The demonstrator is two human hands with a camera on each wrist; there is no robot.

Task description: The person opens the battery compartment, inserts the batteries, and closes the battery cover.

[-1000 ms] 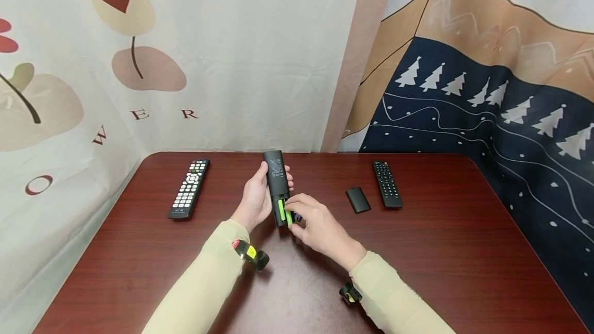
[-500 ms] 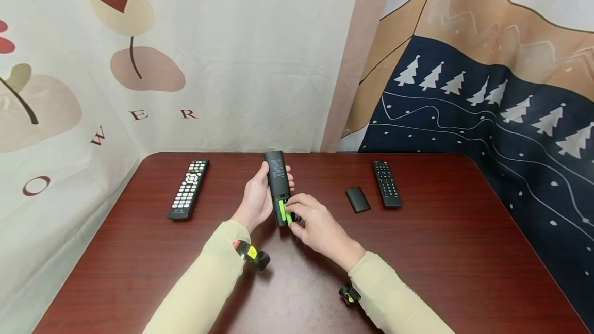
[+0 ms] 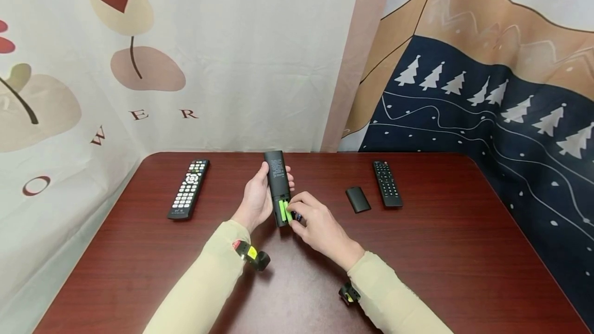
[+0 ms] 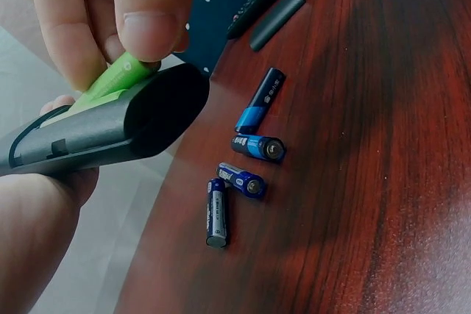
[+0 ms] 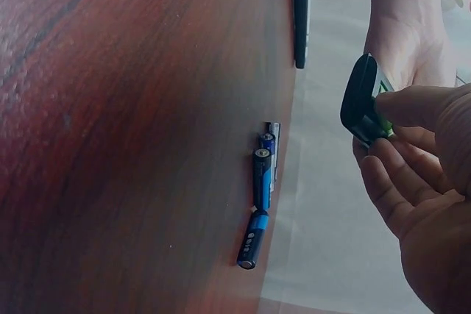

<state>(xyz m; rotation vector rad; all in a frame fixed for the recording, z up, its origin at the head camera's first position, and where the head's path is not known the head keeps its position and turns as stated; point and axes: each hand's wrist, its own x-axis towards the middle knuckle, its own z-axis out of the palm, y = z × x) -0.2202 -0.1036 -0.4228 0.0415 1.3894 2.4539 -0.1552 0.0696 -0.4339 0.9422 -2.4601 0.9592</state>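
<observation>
My left hand (image 3: pixel 256 196) grips a black remote control (image 3: pixel 277 175), its back with printed text facing up and its battery compartment uncovered at the near end. Two green batteries lie at that compartment, side by side in the head view. The outer green battery (image 4: pixel 121 75) is pinched between the thumb and fingers of my right hand (image 3: pixel 321 224); it sits slightly raised at the compartment's edge in the left wrist view. The inner green battery (image 3: pixel 281 211) lies lengthwise in the compartment. In the right wrist view, the thumb mostly hides both batteries.
Several blue and black batteries (image 4: pixel 254 146) lie on the table (image 3: pixel 441 251) beneath the hands. A black battery cover (image 3: pixel 358 200) lies to the right, beside a second remote control (image 3: pixel 387 184). Another remote control with white buttons (image 3: pixel 188 189) lies at the left.
My right fingers have shifted slightly at the outer green battery, so more of the batteries shows. The left hand and its remote control have hardly moved.
</observation>
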